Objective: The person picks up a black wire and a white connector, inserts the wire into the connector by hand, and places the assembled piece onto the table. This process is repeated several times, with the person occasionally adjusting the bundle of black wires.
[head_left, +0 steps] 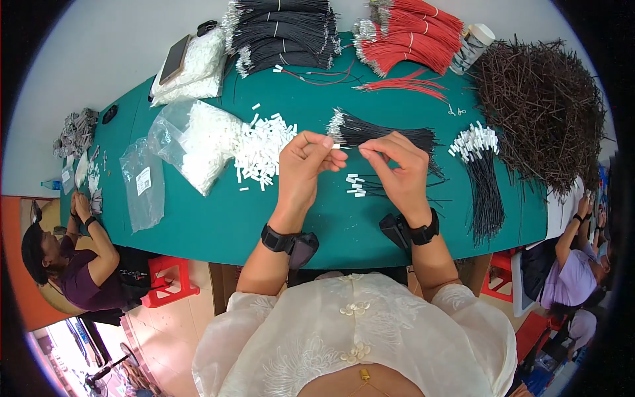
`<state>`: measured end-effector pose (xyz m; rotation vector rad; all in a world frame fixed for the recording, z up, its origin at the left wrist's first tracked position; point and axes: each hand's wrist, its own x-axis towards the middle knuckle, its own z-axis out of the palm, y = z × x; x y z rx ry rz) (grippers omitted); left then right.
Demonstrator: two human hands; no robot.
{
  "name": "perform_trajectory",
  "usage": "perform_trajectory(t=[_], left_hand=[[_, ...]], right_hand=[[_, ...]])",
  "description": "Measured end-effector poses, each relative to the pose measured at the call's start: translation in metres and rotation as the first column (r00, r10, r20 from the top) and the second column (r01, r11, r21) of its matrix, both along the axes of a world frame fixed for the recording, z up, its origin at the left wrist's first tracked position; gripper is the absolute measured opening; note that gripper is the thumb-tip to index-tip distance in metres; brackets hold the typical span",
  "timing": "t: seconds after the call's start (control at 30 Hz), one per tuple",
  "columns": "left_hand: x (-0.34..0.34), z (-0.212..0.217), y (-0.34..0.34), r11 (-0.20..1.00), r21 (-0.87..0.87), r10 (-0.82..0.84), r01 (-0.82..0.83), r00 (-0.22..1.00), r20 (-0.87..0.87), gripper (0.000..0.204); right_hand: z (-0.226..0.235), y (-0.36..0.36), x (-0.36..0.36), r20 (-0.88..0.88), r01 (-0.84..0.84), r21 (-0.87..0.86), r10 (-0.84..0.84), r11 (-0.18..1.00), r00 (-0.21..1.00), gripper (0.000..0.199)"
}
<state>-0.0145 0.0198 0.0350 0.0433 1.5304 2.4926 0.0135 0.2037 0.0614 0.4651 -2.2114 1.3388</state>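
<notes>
My left hand [304, 169] pinches a small white plastic connector housing [336, 146] between thumb and fingertips. Close to its right, my right hand [401, 171] is closed in a pinch on a thin black wire, whose tip points toward the housing. I cannot tell whether the tip is inside it. Just beyond my hands lies a bundle of black wires [390, 131] with silvery ends on the left. Between my wrists lie several black wires with white housings [357, 186]. Left of my left hand spreads a heap of loose white housings [268, 147].
An open plastic bag of housings [208, 142] and an empty clear bag [143, 188] lie left. Black wire bundles [284, 30] and red ones [413, 33] stand at the back. At right are a capped-wire bundle [486, 192] and a dark brown pile [539, 109]. Other people sit at both sides.
</notes>
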Motion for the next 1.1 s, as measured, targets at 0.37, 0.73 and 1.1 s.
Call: perform_trajectory(t=[0.37, 0.73, 1.1], left_hand=[[0.0004, 0.0, 0.0006, 1.0, -0.003, -0.022, 0.022, 1.0, -0.006, 0.013], [0.0018, 0.0019, 0.0013, 0.993, -0.111, -0.053, 0.045, 0.997, -0.064, 0.019], [-0.0001, -0.0021, 0.001, 0.994, -0.052, -0.099, 0.095, 0.993, -0.071, 0.015]], right_hand=[[0.0013, -0.0035, -0.0002, -0.126, 0.035, 0.129, -0.019, 0.991, 0.992, 0.015], [0.001, -0.0029, 0.0015, -0.195, 0.085, 0.206, -0.044, 0.975, 0.98, 0.018], [0.0009, -0.0046, 0.002, -0.145, 0.059, 0.128, -0.04, 0.99, 0.989, 0.017]])
